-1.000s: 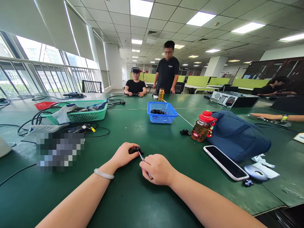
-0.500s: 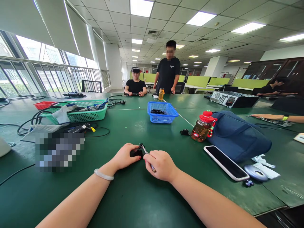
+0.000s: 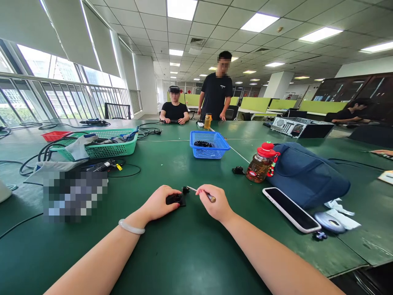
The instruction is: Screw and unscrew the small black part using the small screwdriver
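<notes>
My left hand (image 3: 160, 203) presses a small black part (image 3: 176, 199) down on the green table (image 3: 172, 250), fingers curled over it. My right hand (image 3: 215, 203) pinches a thin screwdriver (image 3: 202, 193) by its handle. The shaft lies nearly level and points left. At its tip hangs a tiny black piece (image 3: 185, 189), just above the black part. A pale bracelet (image 3: 131, 227) circles my left wrist.
A blue basket (image 3: 209, 145) holds black parts. A green basket (image 3: 101, 144) with cables stands at the left. At the right lie a red-capped bottle (image 3: 261, 163), a blue bag (image 3: 307, 174), a phone (image 3: 291, 209) and a mouse (image 3: 329, 221). Two people are at the far end.
My right hand has turned and lifted the screwdriver from steeply downward to nearly level, drawing a tiny black piece up off the part. My left hand stays on the part.
</notes>
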Action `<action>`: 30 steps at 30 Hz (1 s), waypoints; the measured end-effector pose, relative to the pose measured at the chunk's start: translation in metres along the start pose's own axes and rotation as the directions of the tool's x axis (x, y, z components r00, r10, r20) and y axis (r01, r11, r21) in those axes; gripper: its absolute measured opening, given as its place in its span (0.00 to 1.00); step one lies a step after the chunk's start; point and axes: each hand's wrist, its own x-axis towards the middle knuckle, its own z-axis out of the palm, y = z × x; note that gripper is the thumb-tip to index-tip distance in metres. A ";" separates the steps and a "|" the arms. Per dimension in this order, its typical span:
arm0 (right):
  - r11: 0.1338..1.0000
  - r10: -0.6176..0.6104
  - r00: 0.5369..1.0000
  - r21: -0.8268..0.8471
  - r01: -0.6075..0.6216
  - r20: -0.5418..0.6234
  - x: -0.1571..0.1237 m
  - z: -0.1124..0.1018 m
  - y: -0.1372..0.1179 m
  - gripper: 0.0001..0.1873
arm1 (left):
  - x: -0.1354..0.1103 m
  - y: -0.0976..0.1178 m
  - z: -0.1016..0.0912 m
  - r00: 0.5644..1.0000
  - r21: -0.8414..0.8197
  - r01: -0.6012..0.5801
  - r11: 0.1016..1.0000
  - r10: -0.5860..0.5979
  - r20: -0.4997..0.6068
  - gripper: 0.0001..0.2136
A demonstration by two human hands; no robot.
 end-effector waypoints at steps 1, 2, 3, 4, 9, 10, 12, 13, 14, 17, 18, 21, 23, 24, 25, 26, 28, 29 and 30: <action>0.999 0.040 0.999 0.030 -0.039 -0.022 0.001 -0.001 0.000 0.15 | 0.000 0.000 0.000 1.000 0.005 -0.005 1.000 0.005 -0.005 0.18; 0.996 0.076 0.996 0.054 -0.074 -0.038 0.002 -0.002 0.001 0.16 | 0.000 0.000 0.000 1.000 0.012 -0.009 1.000 0.009 -0.011 0.18; 0.992 0.105 0.993 0.072 -0.101 -0.050 0.002 -0.003 0.002 0.16 | -0.001 -0.001 -0.001 1.000 0.020 -0.012 1.000 0.012 -0.016 0.18; 0.989 0.126 0.990 0.082 -0.121 -0.061 0.003 -0.004 0.003 0.17 | -0.001 -0.002 -0.001 1.000 0.030 -0.011 0.999 0.012 -0.021 0.17; 0.990 0.136 0.989 0.052 -0.133 -0.054 0.003 -0.005 0.008 0.17 | -0.003 -0.008 -0.006 0.989 0.140 0.126 0.982 -0.114 -0.094 0.17; 0.992 0.124 0.991 0.037 -0.122 -0.044 0.003 -0.005 0.008 0.17 | -0.003 -0.010 -0.009 0.979 0.177 0.182 0.967 -0.161 -0.127 0.17; 0.995 0.097 0.995 0.009 -0.097 -0.029 0.003 -0.004 0.008 0.16 | -0.005 -0.016 -0.018 0.943 0.266 0.310 0.913 -0.261 -0.206 0.18; 0.996 0.090 0.996 -0.003 -0.090 -0.024 0.003 -0.004 0.008 0.16 | -0.007 -0.020 -0.024 0.916 0.312 0.382 0.870 -0.313 -0.251 0.18; 0.996 0.090 0.996 -0.013 -0.090 -0.023 0.002 -0.004 0.009 0.16 | -0.010 -0.025 -0.030 0.883 0.356 0.455 0.816 -0.364 -0.295 0.19; 0.992 0.117 0.993 -0.043 -0.118 -0.032 0.002 -0.003 0.011 0.16 | -0.022 -0.045 -0.051 0.759 0.427 0.651 0.628 -0.515 -0.399 0.20; 0.990 0.130 0.991 -0.051 -0.132 -0.038 0.003 -0.003 0.012 0.16 | -0.026 -0.053 -0.057 0.718 0.431 0.696 0.575 -0.560 -0.413 0.20; 0.983 0.169 0.984 -0.063 -0.172 -0.050 0.003 -0.003 0.015 0.16 | -0.037 -0.074 -0.071 0.624 0.435 0.772 0.464 -0.681 -0.382 0.22; 0.979 0.191 0.980 -0.063 -0.195 -0.059 0.003 -0.003 0.016 0.17 | -0.041 -0.084 -0.074 0.610 0.445 0.777 0.446 -0.710 -0.352 0.24; 0.977 0.200 0.978 -0.063 -0.204 -0.062 0.003 -0.003 0.017 0.17 | -0.042 -0.088 -0.074 0.611 0.448 0.774 0.447 -0.713 -0.344 0.26; 0.976 0.205 0.977 -0.062 -0.209 -0.064 0.003 -0.003 0.017 0.17 | -0.042 -0.090 -0.074 0.615 0.450 0.771 0.451 -0.712 -0.339 0.27; 0.975 0.208 0.976 -0.063 -0.212 -0.064 0.003 -0.003 0.017 0.17 | -0.041 -0.091 -0.073 0.619 0.452 0.767 0.455 -0.708 -0.338 0.28; 0.975 0.210 0.976 -0.067 -0.213 -0.055 0.003 -0.003 0.017 0.17 | -0.041 -0.090 -0.072 0.623 0.450 0.767 0.458 -0.700 -0.349 0.28; 0.974 0.210 0.976 -0.070 -0.213 -0.048 0.003 -0.002 0.017 0.17 | -0.040 -0.089 -0.072 0.627 0.448 0.766 0.461 -0.688 -0.364 0.27; 0.974 0.212 0.976 -0.073 -0.214 -0.042 0.003 -0.002 0.017 0.17 | -0.039 -0.086 -0.072 0.635 0.443 0.764 0.469 -0.670 -0.385 0.26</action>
